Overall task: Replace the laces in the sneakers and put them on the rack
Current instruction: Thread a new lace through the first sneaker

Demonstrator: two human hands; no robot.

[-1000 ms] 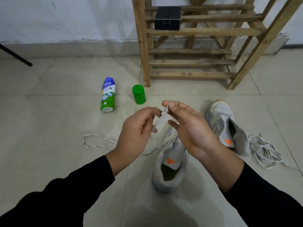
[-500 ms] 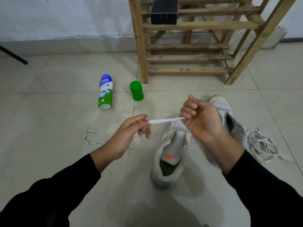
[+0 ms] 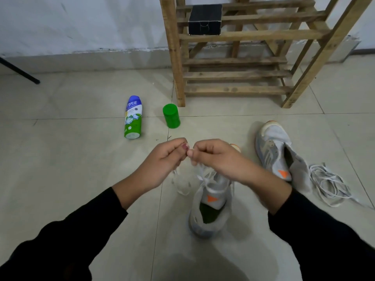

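A grey-white sneaker (image 3: 211, 211) with an orange mark on its tongue stands on the floor tiles below my hands, heel toward me. My left hand (image 3: 162, 159) and my right hand (image 3: 215, 159) are close together just above its toe, each pinching a white lace (image 3: 182, 183) that hangs blurred beneath them. The second sneaker (image 3: 274, 151) lies to the right with its tongue pulled open. A loose bundle of white lace (image 3: 328, 183) lies right of it. The wooden rack (image 3: 233, 76) stands against the wall ahead.
A blue-and-green bottle (image 3: 133, 118) lies on the floor to the left, a green cap (image 3: 171, 116) beside it. A black box (image 3: 205, 19) sits on a rack shelf. A dark leg of some stand (image 3: 20, 73) crosses the far left.
My hands, which held the lace stretched apart half a second ago, have come together above the sneaker's toe. The lace now hangs slack below them, and its loop has left the floor.
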